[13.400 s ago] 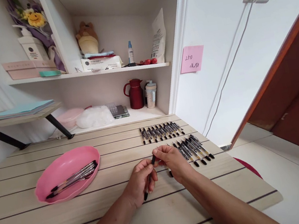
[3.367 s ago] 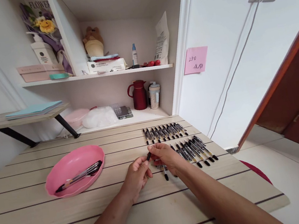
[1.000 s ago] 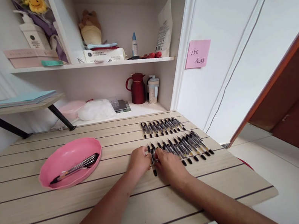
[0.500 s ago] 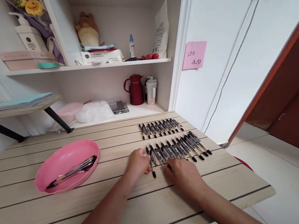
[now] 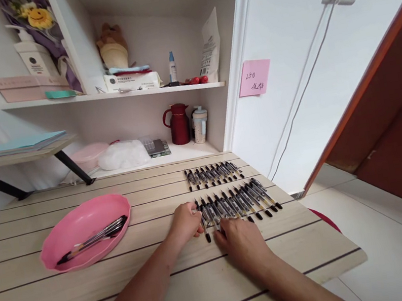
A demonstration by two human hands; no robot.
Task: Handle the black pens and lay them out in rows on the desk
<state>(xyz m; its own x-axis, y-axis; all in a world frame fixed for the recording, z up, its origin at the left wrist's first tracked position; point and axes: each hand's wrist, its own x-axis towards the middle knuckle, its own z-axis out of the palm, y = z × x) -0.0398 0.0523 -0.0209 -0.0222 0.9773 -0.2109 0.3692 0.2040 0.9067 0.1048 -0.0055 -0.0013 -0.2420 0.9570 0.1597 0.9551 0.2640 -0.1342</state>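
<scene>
Two rows of black pens lie on the slatted wooden table (image 5: 93,291): a far row (image 5: 212,174) and a near row (image 5: 238,202). My left hand (image 5: 184,222) rests at the left end of the near row, its curled fingertips touching the leftmost pen (image 5: 202,222). My right hand (image 5: 241,241) lies palm down just in front of the near row, fingertips at the lower ends of the pens. Neither hand lifts a pen. A pink oval bowl (image 5: 64,230) to the left holds several pens (image 5: 92,238).
Behind the table a shelf carries a red jug (image 5: 178,124), a white cup (image 5: 200,124), a plastic bag (image 5: 122,155) and a pink tub (image 5: 88,156). A pink sticky note (image 5: 254,77) is on the wall. The table's right edge drops off beside an open brown door (image 5: 397,123).
The pen held between both hands was laid down at the left end of the near row. My right hand slid back toward me; my left hand stays at the leftmost pen.
</scene>
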